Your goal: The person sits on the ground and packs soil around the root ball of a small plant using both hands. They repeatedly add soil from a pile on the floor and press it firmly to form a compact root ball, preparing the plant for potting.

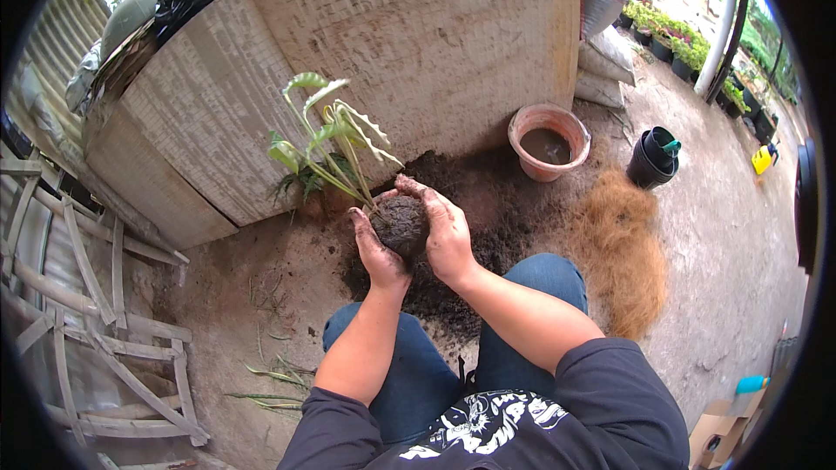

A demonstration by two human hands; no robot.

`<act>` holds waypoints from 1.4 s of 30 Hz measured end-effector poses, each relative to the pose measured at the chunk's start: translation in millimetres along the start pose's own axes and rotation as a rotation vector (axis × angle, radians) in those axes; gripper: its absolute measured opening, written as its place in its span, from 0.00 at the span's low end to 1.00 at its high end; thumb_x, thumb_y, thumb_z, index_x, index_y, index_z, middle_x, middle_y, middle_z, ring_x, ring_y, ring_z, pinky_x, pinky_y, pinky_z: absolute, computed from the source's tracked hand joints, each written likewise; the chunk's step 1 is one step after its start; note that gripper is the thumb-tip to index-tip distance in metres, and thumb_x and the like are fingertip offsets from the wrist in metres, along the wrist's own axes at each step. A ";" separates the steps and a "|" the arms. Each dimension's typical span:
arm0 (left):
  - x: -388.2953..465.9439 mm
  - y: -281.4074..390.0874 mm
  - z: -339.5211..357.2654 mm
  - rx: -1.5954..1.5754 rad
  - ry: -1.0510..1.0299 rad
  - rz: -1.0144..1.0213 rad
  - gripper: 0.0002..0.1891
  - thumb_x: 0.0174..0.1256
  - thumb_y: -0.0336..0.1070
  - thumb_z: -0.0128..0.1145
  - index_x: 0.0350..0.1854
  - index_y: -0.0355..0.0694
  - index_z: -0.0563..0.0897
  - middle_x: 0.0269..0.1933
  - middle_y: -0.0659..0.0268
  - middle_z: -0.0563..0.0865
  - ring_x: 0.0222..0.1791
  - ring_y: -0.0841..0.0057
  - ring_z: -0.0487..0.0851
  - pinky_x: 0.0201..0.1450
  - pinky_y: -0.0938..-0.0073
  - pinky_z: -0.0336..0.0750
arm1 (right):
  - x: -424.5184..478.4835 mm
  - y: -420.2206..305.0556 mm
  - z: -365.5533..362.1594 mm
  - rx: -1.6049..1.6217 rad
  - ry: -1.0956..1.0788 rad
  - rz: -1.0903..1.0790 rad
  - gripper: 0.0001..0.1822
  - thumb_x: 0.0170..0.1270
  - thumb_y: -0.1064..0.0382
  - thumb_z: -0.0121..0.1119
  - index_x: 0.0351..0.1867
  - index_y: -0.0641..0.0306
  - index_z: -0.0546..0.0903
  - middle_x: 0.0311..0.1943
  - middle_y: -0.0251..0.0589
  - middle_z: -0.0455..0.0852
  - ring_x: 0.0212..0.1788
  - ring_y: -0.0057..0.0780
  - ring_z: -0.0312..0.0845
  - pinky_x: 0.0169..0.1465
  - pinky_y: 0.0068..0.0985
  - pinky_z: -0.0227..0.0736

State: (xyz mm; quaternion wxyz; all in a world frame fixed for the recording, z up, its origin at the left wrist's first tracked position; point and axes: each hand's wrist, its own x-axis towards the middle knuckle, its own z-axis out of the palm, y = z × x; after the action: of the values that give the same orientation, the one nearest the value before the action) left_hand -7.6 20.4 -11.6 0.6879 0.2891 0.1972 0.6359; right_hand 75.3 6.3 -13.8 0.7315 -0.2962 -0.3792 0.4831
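Observation:
A ball of dark, wet soil point(400, 225) is cupped between my two muddy hands, above the ground before my knees. My left hand point(380, 251) curves around its left side and my right hand point(446, 228) wraps its right side. Out of the ball, leaning up and to the left, grows a leafy plant point(333, 137) with long pale stems and drooping, wavy-edged leaves. The roots inside the soil are hidden. Beneath and behind my hands lies a spread of loose dark soil point(503, 228).
A reddish plastic pot point(548, 170) holds murky water by the board wall point(424, 46). Stacked black pots point(653, 160) stand right of it, near a heap of brown fibre point(620, 248). Cut leaves point(281, 375) lie at lower left, beside a wooden frame point(117, 346). Sacks point(604, 65) lean behind.

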 end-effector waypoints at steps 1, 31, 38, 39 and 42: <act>0.0 -0.5 -0.6 0.043 0.015 0.017 0.26 0.68 0.56 0.35 0.43 0.35 0.75 0.41 0.60 0.80 0.41 0.71 0.79 0.48 0.70 0.73 | 0.3 0.9 0.4 -0.021 0.003 0.003 0.18 0.69 0.61 0.41 0.51 0.75 0.72 0.44 0.46 0.79 0.47 0.28 0.74 0.55 0.25 0.66; 7.9 -13.9 -18.5 0.485 -0.012 0.269 0.26 0.69 0.55 0.34 0.48 0.36 0.73 0.46 0.62 0.78 0.47 0.74 0.76 0.53 0.72 0.68 | 5.4 7.3 -1.9 0.200 0.116 0.254 0.11 0.63 0.66 0.51 0.43 0.71 0.78 0.37 0.35 0.81 0.40 0.18 0.73 0.47 0.17 0.69; 6.9 -11.1 -17.7 0.415 -0.022 0.194 0.25 0.69 0.55 0.34 0.46 0.35 0.74 0.44 0.63 0.78 0.46 0.75 0.75 0.54 0.74 0.67 | 2.1 -0.9 2.9 0.085 0.099 0.208 0.11 0.62 0.67 0.52 0.43 0.70 0.78 0.38 0.34 0.81 0.39 0.17 0.74 0.46 0.18 0.70; 6.5 -10.7 -16.6 0.451 -0.022 0.218 0.25 0.69 0.55 0.35 0.45 0.35 0.74 0.44 0.63 0.79 0.46 0.75 0.76 0.53 0.74 0.67 | 2.2 -0.9 2.5 0.114 0.100 0.207 0.11 0.61 0.67 0.52 0.43 0.70 0.78 0.38 0.35 0.81 0.40 0.17 0.74 0.46 0.18 0.70; 3.5 -10.1 -10.7 0.518 -0.014 0.272 0.24 0.69 0.54 0.35 0.44 0.35 0.74 0.43 0.63 0.79 0.45 0.76 0.76 0.52 0.74 0.68 | 2.1 -0.4 0.6 0.143 0.095 0.208 0.12 0.60 0.67 0.54 0.43 0.71 0.78 0.38 0.35 0.81 0.40 0.17 0.74 0.46 0.18 0.70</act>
State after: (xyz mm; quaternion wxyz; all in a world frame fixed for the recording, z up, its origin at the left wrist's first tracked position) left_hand -6.4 25.2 -25.8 0.5011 0.4833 0.3074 0.6488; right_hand 75.5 8.2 -12.6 0.7137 -0.3036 -0.2762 0.5676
